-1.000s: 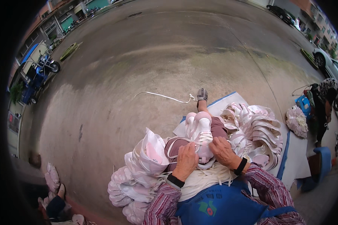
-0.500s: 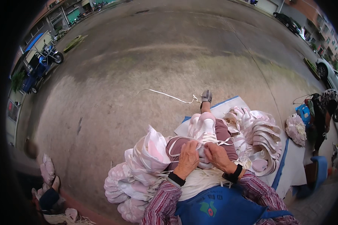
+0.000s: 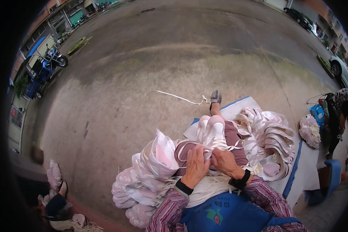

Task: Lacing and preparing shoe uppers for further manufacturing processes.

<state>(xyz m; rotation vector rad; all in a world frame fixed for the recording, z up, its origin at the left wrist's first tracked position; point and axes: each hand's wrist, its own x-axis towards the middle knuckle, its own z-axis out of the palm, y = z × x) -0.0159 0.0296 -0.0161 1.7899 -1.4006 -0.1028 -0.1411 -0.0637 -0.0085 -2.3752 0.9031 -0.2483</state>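
Note:
Across my lap lies a pair of pink-and-white shoe uppers [image 3: 215, 133], toes pointing away from me. My left hand [image 3: 196, 164] and my right hand [image 3: 225, 161] meet at their near end, fingers closed in a pinch. White shoelace [image 3: 235, 146] loops out on both sides of the uppers, and both hands appear to grip it; the fingers partly hide the exact hold. A bundle of loose white laces [image 3: 208, 185] rests on my lap under my wrists, above the blue apron [image 3: 228, 212].
Stacked pink-and-white uppers [image 3: 154, 158] sit at my left, with another curved stack [image 3: 276, 135] at my right on a blue-edged sheet [image 3: 307, 166]. One long lace [image 3: 178, 97] lies on the concrete by my shoe [image 3: 215, 96]. Another person's leg [image 3: 52, 205] shows lower left.
My hands have drawn slightly closer together at the near end of the uppers, the left fingers shifting over the lace. The whole view has swung a little.

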